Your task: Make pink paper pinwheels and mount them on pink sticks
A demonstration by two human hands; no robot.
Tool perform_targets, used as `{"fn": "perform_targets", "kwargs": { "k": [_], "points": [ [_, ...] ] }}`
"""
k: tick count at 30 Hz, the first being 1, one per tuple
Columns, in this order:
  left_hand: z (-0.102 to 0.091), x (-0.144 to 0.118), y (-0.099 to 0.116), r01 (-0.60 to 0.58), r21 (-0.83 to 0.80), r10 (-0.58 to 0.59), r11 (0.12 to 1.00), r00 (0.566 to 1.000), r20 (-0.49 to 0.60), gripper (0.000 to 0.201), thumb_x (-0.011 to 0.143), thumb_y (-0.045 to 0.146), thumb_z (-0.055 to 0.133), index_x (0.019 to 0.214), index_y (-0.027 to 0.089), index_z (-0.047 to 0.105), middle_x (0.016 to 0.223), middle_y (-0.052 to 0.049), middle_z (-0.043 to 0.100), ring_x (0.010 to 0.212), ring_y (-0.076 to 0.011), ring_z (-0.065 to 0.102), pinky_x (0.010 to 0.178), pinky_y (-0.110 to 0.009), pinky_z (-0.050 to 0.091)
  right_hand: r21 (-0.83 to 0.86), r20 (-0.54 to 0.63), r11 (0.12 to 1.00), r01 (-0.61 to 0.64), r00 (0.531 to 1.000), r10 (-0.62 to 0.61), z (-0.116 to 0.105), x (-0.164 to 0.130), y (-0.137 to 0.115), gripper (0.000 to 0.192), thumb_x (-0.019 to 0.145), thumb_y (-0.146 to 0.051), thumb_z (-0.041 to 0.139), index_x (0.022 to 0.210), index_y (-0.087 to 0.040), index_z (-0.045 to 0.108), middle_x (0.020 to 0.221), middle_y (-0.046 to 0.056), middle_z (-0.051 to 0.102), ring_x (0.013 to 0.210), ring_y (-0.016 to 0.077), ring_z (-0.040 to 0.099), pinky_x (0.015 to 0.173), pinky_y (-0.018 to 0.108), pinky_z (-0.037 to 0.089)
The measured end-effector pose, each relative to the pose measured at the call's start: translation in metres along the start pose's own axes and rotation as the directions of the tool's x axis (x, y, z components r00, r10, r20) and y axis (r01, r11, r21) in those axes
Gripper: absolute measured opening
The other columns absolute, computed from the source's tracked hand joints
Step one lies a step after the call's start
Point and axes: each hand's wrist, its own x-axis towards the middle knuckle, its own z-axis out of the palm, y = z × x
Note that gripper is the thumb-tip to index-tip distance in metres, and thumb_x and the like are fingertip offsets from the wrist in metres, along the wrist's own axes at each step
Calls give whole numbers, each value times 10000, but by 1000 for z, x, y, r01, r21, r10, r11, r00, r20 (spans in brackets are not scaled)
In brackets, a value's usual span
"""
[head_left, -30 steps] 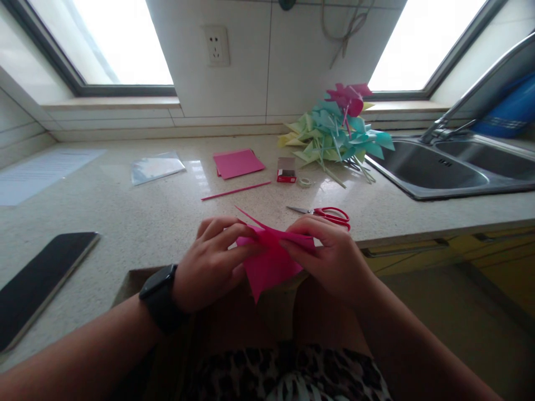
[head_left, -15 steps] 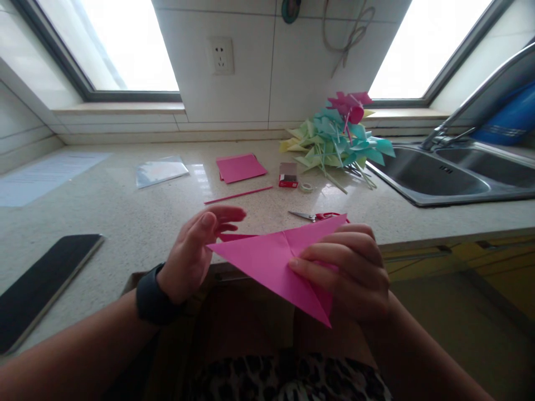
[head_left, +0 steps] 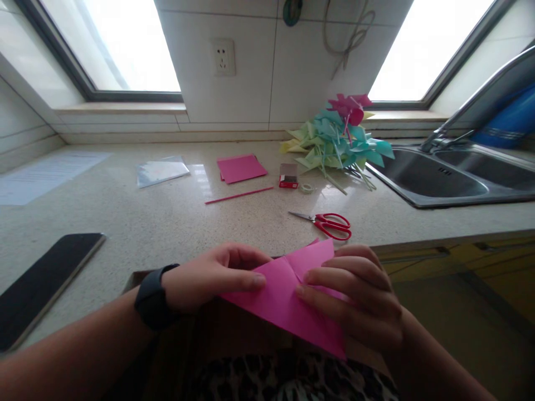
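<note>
A creased sheet of pink paper [head_left: 280, 301] is held between both hands, just off the counter's front edge. My left hand [head_left: 225, 273] grips its left side, thumb lying on top and fingers hidden underneath. At the right, my right hand [head_left: 359, 295] pinches the paper near its middle crease, fingertips bent over the surface. Part of the sheet's right side is hidden by that hand. Red-handled scissors [head_left: 332, 224] lie on the counter just beyond the paper, blades pointing left.
On the counter [head_left: 167, 223] are pink sheets [head_left: 242, 169], a thin pink stick [head_left: 239, 195], a small red box [head_left: 288, 175], a tape roll [head_left: 306, 189] and a phone [head_left: 45, 284]. Paper pinwheels [head_left: 334, 139] are heaped beside the sink [head_left: 434, 172].
My left hand has come from beside the paper to grip its left side. The paper and my right hand have moved down toward me, uncovering the scissors' handles.
</note>
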Motion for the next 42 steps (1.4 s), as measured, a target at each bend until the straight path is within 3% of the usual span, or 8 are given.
{"fn": "perform_targets", "kwargs": {
  "k": [5,13,17,25,29,35,39,42],
  "points": [
    [0,8,-7,-202,132,209,970,977,-42,173,829,210,763,1000,196,783,936,-22,787,843,-124,700,805,-210,528,73,238,986,-148,963,127,-4,-12,11,377,901,-65,567,1250,-190,635,1137,75,723,982,219,615,879,419,466],
    [3,12,-17,-375,459,444,806,895,-49,322,897,131,620,1184,224,730,1052,-27,779,979,-170,708,883,-262,540,224,606,775,-591,707,364,-21,-5,1,872,704,38,487,1506,-265,328,1458,68,489,1371,223,420,1144,404,377],
    [3,8,-18,-411,574,499,708,867,5,316,912,135,596,1183,227,732,1057,-30,777,982,-172,705,890,-272,533,287,503,668,-687,701,505,-12,-2,-5,708,873,-59,498,1501,-313,293,1324,65,532,1205,197,529,1047,370,459],
    [8,2,-15,-311,834,577,456,817,-11,365,880,132,599,1200,257,722,1021,-10,759,892,-161,692,780,-267,529,-243,140,772,-587,767,627,9,3,-8,99,887,-341,709,936,-260,738,1161,121,497,1134,361,449,934,556,368],
    [13,1,-17,-222,899,611,379,789,-63,324,872,156,612,1156,255,733,962,0,765,797,-149,690,725,-265,523,-214,144,813,-542,805,575,6,14,-16,132,907,-340,690,834,-239,731,922,67,657,950,280,521,875,461,376],
    [13,3,-19,-217,856,591,469,797,-121,231,897,210,624,1088,270,740,964,15,779,828,-150,712,741,-261,534,240,518,614,-752,634,574,-9,25,-25,221,1005,-234,472,1071,-230,683,840,-5,703,735,134,618,677,286,431],
    [13,5,-19,-257,802,555,540,825,-109,243,903,200,612,1096,266,743,970,14,784,842,-150,718,744,-256,537,264,515,452,-852,520,681,-2,20,-22,143,998,-296,549,1082,-261,659,746,-51,656,635,97,588,591,237,417],
    [16,5,-19,-283,775,534,564,842,-82,254,901,210,618,1115,241,752,965,-10,787,821,-161,714,725,-261,535,258,470,464,-847,530,706,7,17,-19,98,953,-294,633,1024,-255,688,772,-34,654,674,112,587,613,244,424]
  ]
}}
